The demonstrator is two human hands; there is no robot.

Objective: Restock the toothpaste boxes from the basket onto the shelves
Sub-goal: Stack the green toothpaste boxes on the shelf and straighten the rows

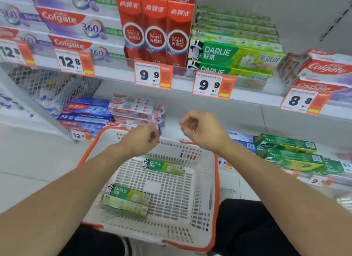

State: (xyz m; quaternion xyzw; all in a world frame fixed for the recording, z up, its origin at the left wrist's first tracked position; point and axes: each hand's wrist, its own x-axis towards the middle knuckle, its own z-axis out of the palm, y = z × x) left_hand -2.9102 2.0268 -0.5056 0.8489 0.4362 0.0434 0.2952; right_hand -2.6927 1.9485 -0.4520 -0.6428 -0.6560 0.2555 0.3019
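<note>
A white basket with an orange rim (216, 179) sits low in front of me. Two green Darlie toothpaste boxes lie in it: one near the far wall (163, 167), one stack at the near left (127, 200). My left hand (142, 139) hovers over the basket's far rim with fingers loosely curled, holding nothing. My right hand (200, 128) hangs a little higher and to the right, also loosely curled and empty. On the upper shelf a stack of green Darlie boxes (234, 51) stands behind a 9.9 price tag (212, 85).
Red upright boxes (155, 27) stand left of the Darlie stack, Colgate 360 boxes (76, 21) further left, more Colgate (323, 69) at right. The lower shelf holds blue and white boxes (114, 111) and green boxes (289, 152). A wire mesh divider (47, 84) stands left.
</note>
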